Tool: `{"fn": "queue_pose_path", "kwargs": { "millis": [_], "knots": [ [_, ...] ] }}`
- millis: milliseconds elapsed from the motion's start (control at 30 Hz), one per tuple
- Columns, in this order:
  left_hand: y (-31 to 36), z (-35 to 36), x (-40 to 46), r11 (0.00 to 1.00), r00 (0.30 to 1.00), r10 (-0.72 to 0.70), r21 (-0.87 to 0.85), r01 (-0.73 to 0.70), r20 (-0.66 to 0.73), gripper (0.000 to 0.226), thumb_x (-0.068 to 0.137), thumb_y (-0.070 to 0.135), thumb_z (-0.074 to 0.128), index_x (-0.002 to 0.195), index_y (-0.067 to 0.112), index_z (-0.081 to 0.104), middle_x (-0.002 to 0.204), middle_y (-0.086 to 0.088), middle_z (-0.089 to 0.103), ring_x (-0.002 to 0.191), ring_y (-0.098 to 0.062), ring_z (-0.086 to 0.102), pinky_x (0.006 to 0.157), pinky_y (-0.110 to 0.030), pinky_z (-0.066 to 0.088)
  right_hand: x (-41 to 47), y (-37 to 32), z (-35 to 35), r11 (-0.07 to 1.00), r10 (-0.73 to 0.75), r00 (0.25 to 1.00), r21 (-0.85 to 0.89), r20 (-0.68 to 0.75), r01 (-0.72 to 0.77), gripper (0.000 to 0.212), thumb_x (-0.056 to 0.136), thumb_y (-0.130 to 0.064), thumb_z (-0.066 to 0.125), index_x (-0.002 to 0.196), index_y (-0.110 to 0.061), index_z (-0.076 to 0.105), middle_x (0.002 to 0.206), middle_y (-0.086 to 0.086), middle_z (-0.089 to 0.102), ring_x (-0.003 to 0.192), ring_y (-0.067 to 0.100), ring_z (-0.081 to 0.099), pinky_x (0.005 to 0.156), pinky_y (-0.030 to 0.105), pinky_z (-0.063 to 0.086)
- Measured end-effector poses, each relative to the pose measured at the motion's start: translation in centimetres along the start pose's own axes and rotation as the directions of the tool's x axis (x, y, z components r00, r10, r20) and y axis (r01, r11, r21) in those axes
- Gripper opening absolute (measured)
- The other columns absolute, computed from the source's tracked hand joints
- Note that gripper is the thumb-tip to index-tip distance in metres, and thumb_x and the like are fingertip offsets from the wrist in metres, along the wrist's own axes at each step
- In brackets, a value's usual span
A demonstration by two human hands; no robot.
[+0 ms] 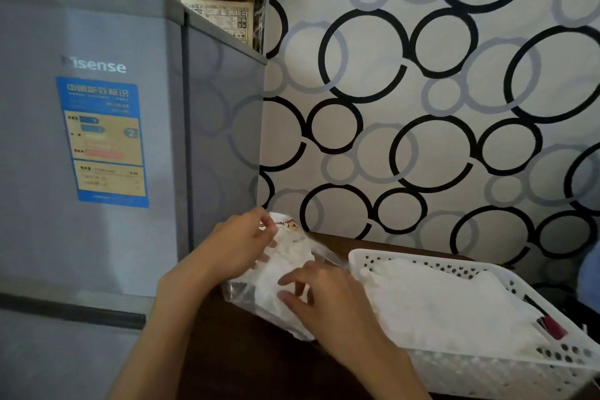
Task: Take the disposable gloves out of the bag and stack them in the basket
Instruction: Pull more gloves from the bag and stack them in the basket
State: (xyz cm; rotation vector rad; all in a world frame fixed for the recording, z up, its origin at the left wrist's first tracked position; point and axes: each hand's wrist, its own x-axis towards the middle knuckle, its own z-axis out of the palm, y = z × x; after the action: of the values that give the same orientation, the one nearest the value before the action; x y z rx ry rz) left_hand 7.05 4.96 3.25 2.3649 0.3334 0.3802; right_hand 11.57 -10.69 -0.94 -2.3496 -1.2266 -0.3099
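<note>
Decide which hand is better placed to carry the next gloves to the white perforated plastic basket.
Probably the right hand: it rests on the crinkled white gloves beside the white perforated plastic basket, while the left hand pinches the clear plastic bag on the far side.

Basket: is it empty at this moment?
No, the basket already holds a pile of white gloves, beside the bag that both hands handle.
</note>
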Motion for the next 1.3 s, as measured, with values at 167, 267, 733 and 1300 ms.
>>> {"fn": "queue_pose_path", "kwargs": {
  "millis": [167, 267, 733, 1300],
  "knots": [
    [0.2, -0.2, -0.1, 0.998, 0.999, 0.002, -0.060, 0.001, 0.043, 0.010, 0.100, 0.028, 0.045, 0.097, 0.023, 0.053, 0.097, 0.006, 0.069, 0.080, -0.012, 0.070, 0.070, -0.026, 0.057, -0.2, 0.5, 0.9, 0.995, 0.089, 0.992, -0.059, 0.093, -0.083, 0.040, 0.085, -0.054, 0.058, 0.118, -0.032, 0.064, 0.110, -0.011, 0.062, 0.098, 0.008, 0.055, 0.080, 0.021, 0.040],
    [-0.1, -0.2, -0.3, 1.000, 0.997, 0.013, -0.029, -0.011, 0.082, 0.010, 0.099, 0.029, 0.047, 0.096, 0.024, 0.055, 0.098, 0.006, 0.070, 0.080, -0.011, 0.071, 0.072, -0.027, 0.058, -0.1, 1.1, 1.0, 0.991, 0.124, 0.992, -0.045, 0.028, -0.123, 0.023, 0.093, -0.034, 0.055, 0.111, -0.034, 0.068, 0.111, -0.010, 0.066, 0.099, 0.007, 0.059, 0.083, 0.018, 0.044],
    [-1.3, -0.7, 0.1, 0.985, 0.985, 0.094, 0.132, -0.114, 0.147, 0.012, 0.092, 0.040, 0.058, 0.103, 0.037, 0.061, 0.114, 0.020, 0.060, 0.104, 0.000, 0.058, 0.093, -0.028, 0.050, 0.6, 2.6, -2.5, 0.805, 0.287, 0.957, 0.530, 0.043, -0.266, 0.007, 0.090, -0.027, 0.061, 0.084, -0.026, 0.065, 0.081, -0.007, 0.069, 0.065, 0.006, 0.067, 0.060, 0.016, 0.050],
    [0.4, 1.0, 0.1, 0.907, 0.932, 0.361, 0.222, -0.358, 0.029, 0.005, 0.083, 0.042, 0.069, 0.083, 0.040, 0.064, 0.130, 0.023, 0.048, 0.119, 0.005, 0.030, 0.101, -0.025, 0.032, 0.2, 2.6, -4.1, 0.695, 0.248, 0.955, 0.658, 0.161, -0.291, 0.023, 0.086, -0.032, 0.066, 0.104, -0.018, 0.067, 0.086, -0.001, 0.073, 0.073, 0.010, 0.070, 0.060, 0.018, 0.052]
  ]
}}
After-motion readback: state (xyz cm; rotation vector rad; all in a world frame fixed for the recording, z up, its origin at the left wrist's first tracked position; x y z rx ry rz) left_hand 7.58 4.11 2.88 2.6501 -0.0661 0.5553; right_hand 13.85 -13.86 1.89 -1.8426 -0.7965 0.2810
